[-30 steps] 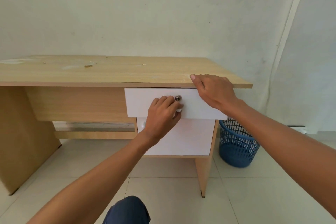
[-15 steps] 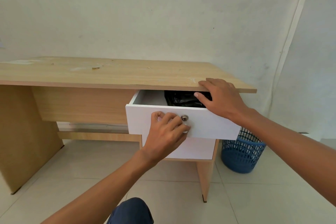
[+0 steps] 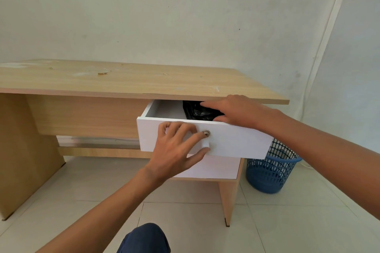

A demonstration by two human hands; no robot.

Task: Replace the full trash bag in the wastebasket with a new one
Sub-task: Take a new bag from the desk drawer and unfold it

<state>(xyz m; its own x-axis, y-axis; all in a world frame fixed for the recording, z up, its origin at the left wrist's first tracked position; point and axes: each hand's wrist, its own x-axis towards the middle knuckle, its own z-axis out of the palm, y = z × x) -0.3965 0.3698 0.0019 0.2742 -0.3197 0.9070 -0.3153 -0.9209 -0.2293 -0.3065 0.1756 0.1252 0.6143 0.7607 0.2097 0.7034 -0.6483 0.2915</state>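
head view: the only camera we have; everything below is read from it.
drawer point(image 3: 236, 142): white front, standing partly out from under the desk point(image 3: 144, 82) top. We see only the front slice of its inside.
new bag: black plastic point(image 3: 194, 112) bunched in the drawer's right half, partly under the desk edge. We can't tell if it's one bag or a bundle.
right hand point(image 3: 236, 112): reaches over the drawer front with fingers straight and apart, tips on the black plastic, thumb low beside it. Nothing pinched yet.
left hand point(image 3: 176, 150): rests on the drawer front, fingers spread and loose, index by the metal lock point(image 3: 206, 133), thumb under the white knob. No grip.
wastebasket point(image 3: 271, 172): blue mesh, on the floor just right of the desk, top partly hidden behind the drawer corner, well apart from both hands. We can't see whether there's a liner inside.
step: we judge this is fetching the new bag; the swap itself hasn't started.
risk 1: the gap under the desk top is tight, so the film could snag on the desk edge or drawer rim and tear.
risk 2: the left hand isn't holding the drawer, so a tug could slide it and pinch the right knuckles.
risk 3: the film is slick and layered, so a fingertip pinch may drag out the whole bundle.
risk 4: the open drawer overhangs the basket and will crowd access unless it's shut.
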